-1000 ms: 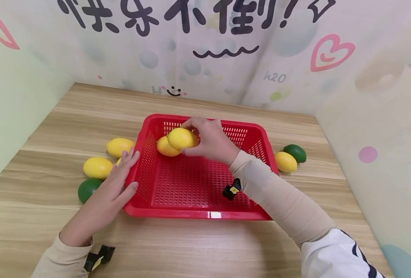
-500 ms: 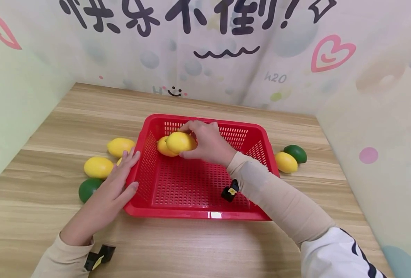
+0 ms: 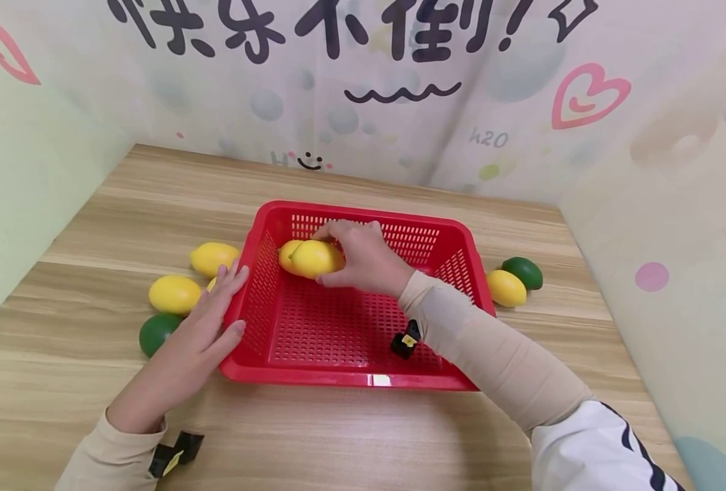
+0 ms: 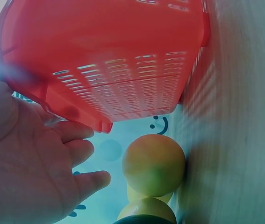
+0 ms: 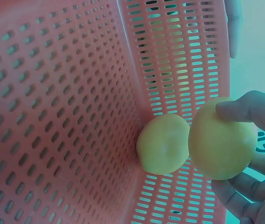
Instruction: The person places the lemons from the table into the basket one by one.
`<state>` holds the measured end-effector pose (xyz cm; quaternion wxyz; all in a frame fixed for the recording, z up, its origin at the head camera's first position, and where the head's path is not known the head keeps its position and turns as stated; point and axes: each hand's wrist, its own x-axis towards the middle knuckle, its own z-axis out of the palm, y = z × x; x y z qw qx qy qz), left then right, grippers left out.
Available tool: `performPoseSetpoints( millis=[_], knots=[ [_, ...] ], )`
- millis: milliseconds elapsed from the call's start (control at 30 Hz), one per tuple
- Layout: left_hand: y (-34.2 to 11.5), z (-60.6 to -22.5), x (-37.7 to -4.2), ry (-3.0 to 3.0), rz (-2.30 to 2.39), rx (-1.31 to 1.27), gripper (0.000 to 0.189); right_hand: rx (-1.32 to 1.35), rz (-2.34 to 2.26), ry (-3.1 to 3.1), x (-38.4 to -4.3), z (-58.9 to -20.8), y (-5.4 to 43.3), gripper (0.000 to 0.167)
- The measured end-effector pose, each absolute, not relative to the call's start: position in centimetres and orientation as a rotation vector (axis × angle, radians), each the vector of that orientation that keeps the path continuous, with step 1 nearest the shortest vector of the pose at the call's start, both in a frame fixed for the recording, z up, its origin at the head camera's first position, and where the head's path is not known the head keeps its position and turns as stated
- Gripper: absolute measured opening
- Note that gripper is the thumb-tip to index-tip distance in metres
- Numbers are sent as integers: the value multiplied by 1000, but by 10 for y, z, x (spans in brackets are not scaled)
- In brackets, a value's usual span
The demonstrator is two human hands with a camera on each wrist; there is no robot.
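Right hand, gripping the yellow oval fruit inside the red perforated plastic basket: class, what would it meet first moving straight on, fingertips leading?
The right hand would likely bring its held fruit against the other yellow oval fruit inside the basket; whether the two already touch is unclear.

Beige sleeves [image 3: 504,358]; black wrist pieces [image 3: 190,448], seemingly yellow-marked; black-patterned white upper sleeve [image 3: 584,450].

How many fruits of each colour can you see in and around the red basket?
Yellow fruits: 6, one mostly hidden by the left hand
Green fruits: 2
Total in view: 8
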<state>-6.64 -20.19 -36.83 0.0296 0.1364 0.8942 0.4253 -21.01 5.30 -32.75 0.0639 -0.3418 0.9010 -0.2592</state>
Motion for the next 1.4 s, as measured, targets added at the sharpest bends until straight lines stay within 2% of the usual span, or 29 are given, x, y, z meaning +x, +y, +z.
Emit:
performPoseSetpoints(
  millis=[1400],
  knots=[
    [-200,-368,-68,2747,1323,433,78,-1109,-622,2641,-204,-344,45,55]
  ],
)
